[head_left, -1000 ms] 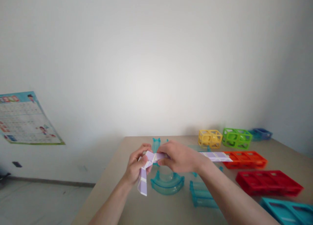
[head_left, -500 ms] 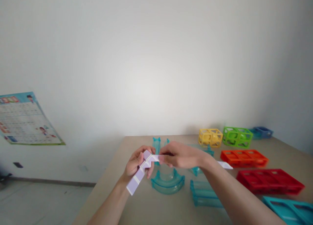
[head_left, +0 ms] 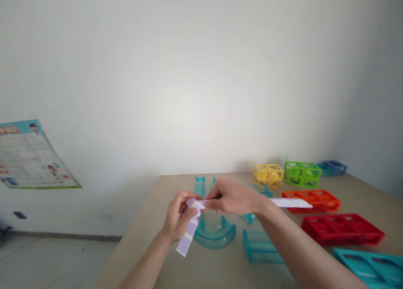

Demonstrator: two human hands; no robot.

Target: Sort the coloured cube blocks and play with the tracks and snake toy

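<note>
A lilac and white snake twist puzzle (head_left: 188,236) is held in the air above the table by both hands. My left hand (head_left: 179,217) is closed around its bent middle, with the thumb pressing on the segments. One straight end slants down toward me below that hand. My right hand (head_left: 232,196) pinches the puzzle just to the right of the bend, and its fingertips are partly hidden. Beyond the right wrist another straight length sticks out to the right. Under the hands lies a clear teal curved track piece (head_left: 215,238).
On the table (head_left: 141,243) stand a yellow frame block (head_left: 268,175), a green one (head_left: 302,174), an orange one (head_left: 311,200), a red one (head_left: 341,229) and a teal one (head_left: 371,266). A straight clear track (head_left: 262,247) lies nearer me. A poster (head_left: 34,154) hangs left.
The puzzle has turned: its lower end hangs more steeply, and more of its far end shows past my right wrist. My left thumb has moved across the segments.
</note>
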